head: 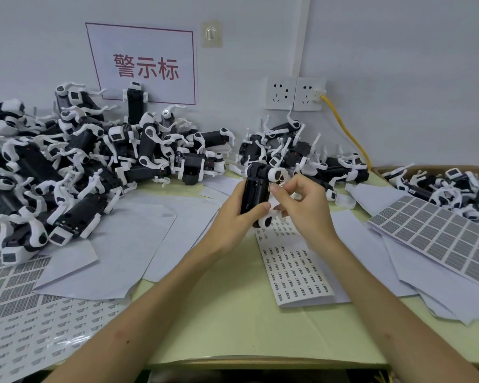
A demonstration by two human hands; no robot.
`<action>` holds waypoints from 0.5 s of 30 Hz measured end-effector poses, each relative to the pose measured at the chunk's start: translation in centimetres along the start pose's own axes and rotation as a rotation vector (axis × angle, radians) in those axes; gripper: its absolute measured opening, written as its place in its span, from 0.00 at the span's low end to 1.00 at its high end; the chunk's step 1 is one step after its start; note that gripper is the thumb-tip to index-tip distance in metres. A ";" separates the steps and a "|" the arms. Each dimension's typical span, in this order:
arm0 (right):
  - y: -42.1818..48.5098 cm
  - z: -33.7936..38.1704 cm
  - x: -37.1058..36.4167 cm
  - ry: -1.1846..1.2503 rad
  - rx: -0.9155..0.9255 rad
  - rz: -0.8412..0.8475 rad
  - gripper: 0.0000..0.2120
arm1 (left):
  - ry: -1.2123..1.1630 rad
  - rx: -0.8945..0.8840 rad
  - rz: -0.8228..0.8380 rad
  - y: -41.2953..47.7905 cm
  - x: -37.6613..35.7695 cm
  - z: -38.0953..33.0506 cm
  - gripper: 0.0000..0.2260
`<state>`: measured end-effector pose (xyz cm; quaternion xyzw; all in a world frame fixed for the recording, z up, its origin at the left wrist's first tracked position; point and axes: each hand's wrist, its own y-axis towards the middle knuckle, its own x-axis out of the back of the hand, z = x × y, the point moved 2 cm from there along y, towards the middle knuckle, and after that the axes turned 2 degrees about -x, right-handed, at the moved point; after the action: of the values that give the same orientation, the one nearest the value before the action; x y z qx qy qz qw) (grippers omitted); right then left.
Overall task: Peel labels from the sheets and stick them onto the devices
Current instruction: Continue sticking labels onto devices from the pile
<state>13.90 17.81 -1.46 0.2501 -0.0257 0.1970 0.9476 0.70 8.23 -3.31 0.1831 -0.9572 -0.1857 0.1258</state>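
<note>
My left hand [239, 210] grips a black and white device [256, 189] upright above the table's middle. My right hand [302, 200] pinches a small white label [275, 186] against the device's right side with thumb and forefinger. Under the hands lies a narrow label sheet [296, 269] printed with rows of small dark labels. A sheet of grey rectangular labels [440, 236] lies at the right. More label sheets [25, 313] cover the near left corner.
A big heap of devices [67, 167] fills the left and back of the table. A smaller heap [302, 153] sits behind my hands, and a cardboard box [454, 186] of devices stands at the right. Blank backing papers [138, 244] lie scattered around. A yellow cable [346, 128] hangs from the wall socket.
</note>
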 end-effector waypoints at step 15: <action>-0.7 1.3 0.3 -0.127 0.243 -0.153 0.10 | -0.571 0.398 -0.035 0.9 0.7 0.6 0.13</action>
<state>14.52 16.68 -0.59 0.3764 -0.0425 0.1094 0.9190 -0.40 8.96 -3.36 0.1609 -0.9679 -0.0414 -0.1884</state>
